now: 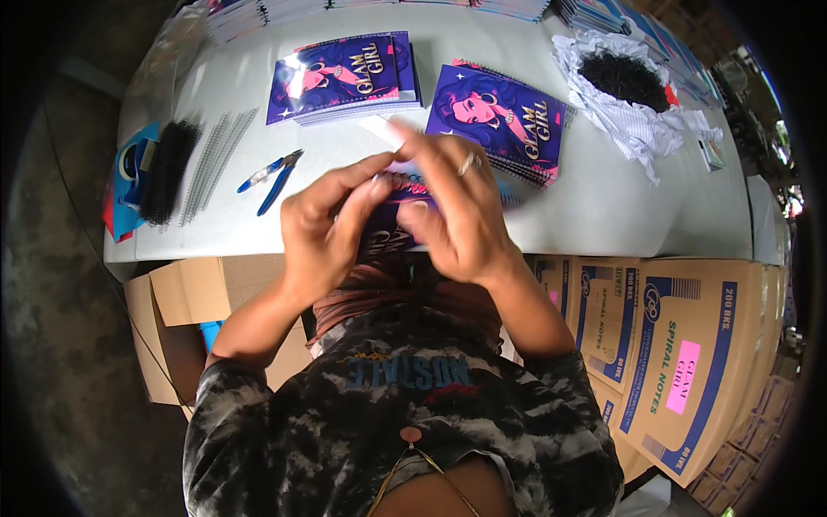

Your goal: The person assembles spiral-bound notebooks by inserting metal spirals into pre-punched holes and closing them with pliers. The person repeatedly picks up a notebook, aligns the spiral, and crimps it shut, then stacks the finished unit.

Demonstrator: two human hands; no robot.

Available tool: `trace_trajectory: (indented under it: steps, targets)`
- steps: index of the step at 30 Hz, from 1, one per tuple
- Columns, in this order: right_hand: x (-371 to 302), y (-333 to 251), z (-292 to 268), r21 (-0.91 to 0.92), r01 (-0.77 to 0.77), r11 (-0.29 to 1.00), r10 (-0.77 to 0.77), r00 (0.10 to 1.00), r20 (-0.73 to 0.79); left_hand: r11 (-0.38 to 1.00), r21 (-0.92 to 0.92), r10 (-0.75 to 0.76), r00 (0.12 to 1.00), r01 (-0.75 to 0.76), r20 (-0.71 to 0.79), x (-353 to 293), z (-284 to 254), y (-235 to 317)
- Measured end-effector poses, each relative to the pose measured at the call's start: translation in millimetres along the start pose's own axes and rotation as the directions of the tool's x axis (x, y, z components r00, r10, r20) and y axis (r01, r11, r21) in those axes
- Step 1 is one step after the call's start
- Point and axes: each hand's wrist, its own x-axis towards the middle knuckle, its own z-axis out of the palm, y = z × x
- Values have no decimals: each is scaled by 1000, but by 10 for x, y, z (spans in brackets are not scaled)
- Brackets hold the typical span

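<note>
Close to my body, between my hands, is a small purple notebook with a spiral coil along its upper edge. My left hand is closed at that edge, its thumb and forefinger pinching near the coil. Over the notebook's right side, my right hand has its fingers stretched out and the thumb apart, blurred by motion; a ring is on one finger. Behind them lie a stack of purple notebooks on the left and another purple notebook pile with black coils on the right.
Blue-handled pliers, loose clear coils and a bundle of black coils lie on the white table, left. At the right sits a crumpled cloth holding black coil pieces. Cardboard boxes stand below the edge.
</note>
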Motion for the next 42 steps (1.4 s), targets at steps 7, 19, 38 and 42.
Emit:
trace_trajectory:
  steps: [7,19,38,42]
  targets:
    - [-39,116,38,247,-387,889,437,877,-198,897,-325,-264,953,299,150,341,123,-149]
    - [93,-69,-83,319,-301,899,384,892,-238,788,-568,-78,954,236,288,572,-48,-237]
    - [-588,1367,-503,282,-326,902,409,440,-799,825,540,354,896,-164,-269,1206,1171,-849]
    - [-917,1596,-135,331,-509,794,548,366,-752,852,482,361,897,-205,-257,948,1268,-1061]
